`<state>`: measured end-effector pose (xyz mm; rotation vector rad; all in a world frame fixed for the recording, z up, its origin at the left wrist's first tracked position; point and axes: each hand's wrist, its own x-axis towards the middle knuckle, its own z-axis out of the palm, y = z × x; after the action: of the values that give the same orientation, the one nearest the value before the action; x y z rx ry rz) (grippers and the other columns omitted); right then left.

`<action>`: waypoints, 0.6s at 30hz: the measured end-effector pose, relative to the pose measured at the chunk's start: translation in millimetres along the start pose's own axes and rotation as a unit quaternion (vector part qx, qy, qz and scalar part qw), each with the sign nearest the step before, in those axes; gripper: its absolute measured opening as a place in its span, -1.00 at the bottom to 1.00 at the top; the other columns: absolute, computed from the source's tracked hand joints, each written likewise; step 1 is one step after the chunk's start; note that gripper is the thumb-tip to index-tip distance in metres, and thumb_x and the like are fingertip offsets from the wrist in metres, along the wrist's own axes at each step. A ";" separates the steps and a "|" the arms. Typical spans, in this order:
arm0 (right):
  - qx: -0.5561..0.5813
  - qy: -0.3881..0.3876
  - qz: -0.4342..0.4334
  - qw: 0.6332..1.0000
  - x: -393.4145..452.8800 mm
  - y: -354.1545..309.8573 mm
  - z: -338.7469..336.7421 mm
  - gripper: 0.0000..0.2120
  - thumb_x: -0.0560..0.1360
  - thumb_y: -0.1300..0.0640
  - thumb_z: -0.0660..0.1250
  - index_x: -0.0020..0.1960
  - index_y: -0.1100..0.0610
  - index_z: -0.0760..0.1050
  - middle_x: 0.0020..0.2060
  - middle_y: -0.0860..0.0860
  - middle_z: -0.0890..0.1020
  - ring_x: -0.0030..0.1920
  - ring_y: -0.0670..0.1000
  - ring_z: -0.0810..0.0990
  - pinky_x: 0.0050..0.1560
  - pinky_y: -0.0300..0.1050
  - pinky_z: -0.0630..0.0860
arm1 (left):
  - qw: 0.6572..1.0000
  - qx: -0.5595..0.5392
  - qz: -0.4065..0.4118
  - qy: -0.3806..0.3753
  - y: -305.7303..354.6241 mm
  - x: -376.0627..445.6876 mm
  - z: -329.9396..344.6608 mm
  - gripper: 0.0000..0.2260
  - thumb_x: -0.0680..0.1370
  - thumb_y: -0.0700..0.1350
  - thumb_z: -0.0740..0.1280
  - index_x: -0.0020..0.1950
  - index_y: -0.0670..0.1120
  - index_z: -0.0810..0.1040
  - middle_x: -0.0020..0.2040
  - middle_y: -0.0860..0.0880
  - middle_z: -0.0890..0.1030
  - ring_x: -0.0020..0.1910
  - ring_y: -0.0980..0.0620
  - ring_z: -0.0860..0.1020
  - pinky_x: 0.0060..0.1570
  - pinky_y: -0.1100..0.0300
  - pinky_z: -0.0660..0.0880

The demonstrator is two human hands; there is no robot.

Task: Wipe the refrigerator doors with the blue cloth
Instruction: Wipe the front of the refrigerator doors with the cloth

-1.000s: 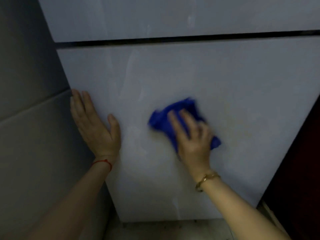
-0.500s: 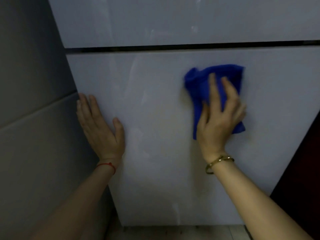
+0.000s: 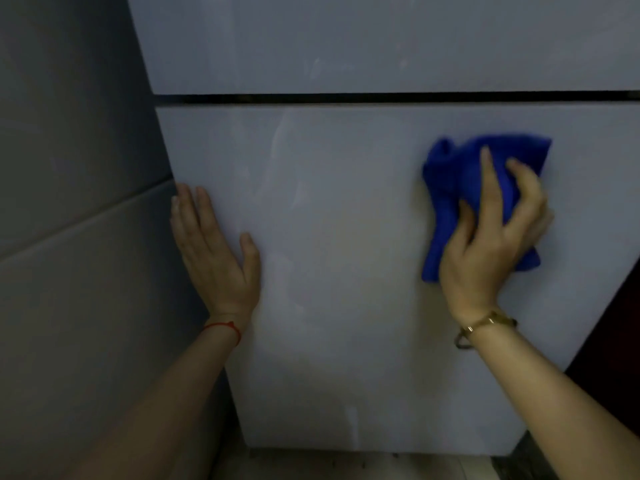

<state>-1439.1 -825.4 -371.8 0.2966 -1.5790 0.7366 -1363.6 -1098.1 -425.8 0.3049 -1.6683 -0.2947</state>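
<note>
The pale grey lower refrigerator door (image 3: 346,271) fills the middle of the view, with the upper door (image 3: 346,39) above a dark horizontal gap. A crumpled blue cloth (image 3: 460,174) is pressed against the lower door's upper right area. My right hand (image 3: 491,237) lies over the cloth with fingers spread, holding it to the surface. My left hand (image 3: 214,251) rests flat and open on the lower door's left edge, holding nothing.
A grey tiled wall (image 3: 69,237) stands close on the left of the refrigerator. A dark surface (image 3: 613,341) borders the door's right side. A strip of floor (image 3: 346,465) shows below the door. Faint streaks mark the door's surface.
My right hand has carried the blue cloth from the door's middle up and to the right. My left hand has stayed flat on the left edge.
</note>
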 end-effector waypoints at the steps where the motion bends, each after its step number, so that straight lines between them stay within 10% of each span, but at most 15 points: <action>1: -0.002 0.016 -0.009 1.000 9.4 -16.6 8.6 -0.64 0.63 0.21 0.16 0.41 0.04 0.41 0.31 0.15 0.47 0.20 0.11 0.39 0.26 0.01 0.34 | 1.000 -0.001 0.000 -0.001 0.2 0.0 -0.4 -0.40 0.60 -0.02 0.12 0.56 -0.30 0.11 0.57 -0.30 0.12 0.59 -0.19 0.07 0.56 -0.20 0.06; 11: -0.019 -0.151 -0.353 0.923 -99.8 -55.4 18.2 -0.57 0.57 0.22 0.32 0.41 -0.01 0.40 0.32 0.02 0.45 -0.03 0.14 0.44 -0.06 0.05 0.47 | 0.998 -0.044 -0.015 -0.032 5.1 0.3 -11.4 -0.41 0.60 -0.09 0.19 0.55 -0.32 0.11 0.57 -0.32 0.10 0.59 -0.21 0.05 0.61 -0.03 -0.03; 18: 0.075 -0.421 -0.043 0.903 -43.1 -39.9 -68.1 -0.56 0.51 0.23 0.30 0.37 0.10 0.40 0.27 0.06 0.45 0.06 0.07 0.52 0.02 -0.06 0.58 | 0.984 -0.043 -0.117 -0.127 57.6 12.3 -64.8 -0.61 0.60 -0.19 0.28 0.42 -0.24 0.41 0.46 -0.23 0.37 0.48 -0.15 0.30 0.54 0.04 0.20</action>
<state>-1354.7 -824.0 -402.8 0.8822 -2.3020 0.6976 -1302.2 -1050.0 -385.8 0.4143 -1.8657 -0.6008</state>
